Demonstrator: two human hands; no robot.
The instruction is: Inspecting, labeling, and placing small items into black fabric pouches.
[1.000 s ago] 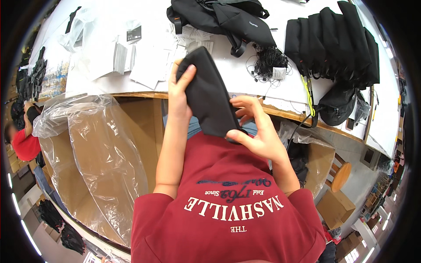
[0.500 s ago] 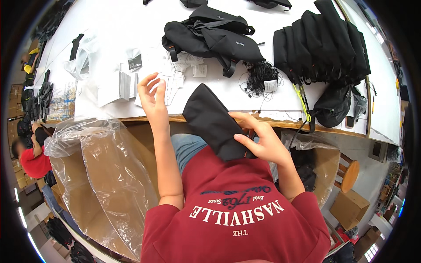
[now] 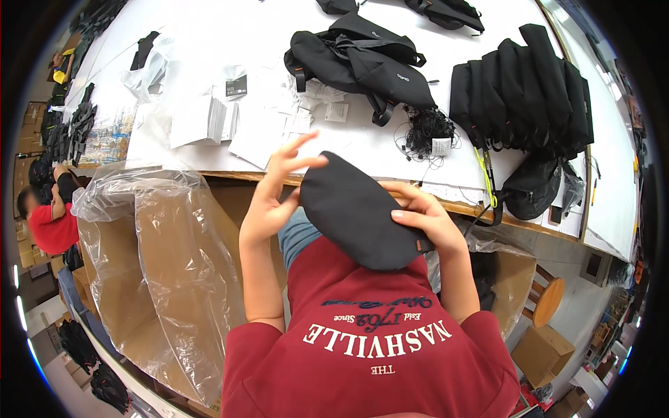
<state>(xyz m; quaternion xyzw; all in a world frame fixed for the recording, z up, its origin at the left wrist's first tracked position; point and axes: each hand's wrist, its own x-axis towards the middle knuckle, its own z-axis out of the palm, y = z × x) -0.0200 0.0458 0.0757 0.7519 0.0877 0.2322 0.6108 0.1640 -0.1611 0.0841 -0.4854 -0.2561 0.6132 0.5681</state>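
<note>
A flat black fabric pouch [image 3: 362, 216] with rounded ends slants above my lap, in front of the table edge. My right hand [image 3: 433, 221] grips its right side, the thumb on top and the other fingers behind; a small orange tab shows at its lower right corner. At the pouch's upper left end is my left hand [image 3: 273, 191], its fingers spread. The left thumb and a fingertip are right by the pouch's edge; whether they touch it I cannot tell.
On the white table [image 3: 258, 150] lie stacked white cards [image 3: 202, 120], loose tags, black bags [image 3: 362, 66], tangled black cords [image 3: 426, 132] and a row of black pouches [image 3: 523, 94]. A plastic-lined carton [image 3: 160, 279] stands below left. A person in red [image 3: 52, 223] is far left.
My left hand has come down and right to the pouch's upper end. The pouch has turned to show its broad side, still in my right hand. The view has shifted slightly.
</note>
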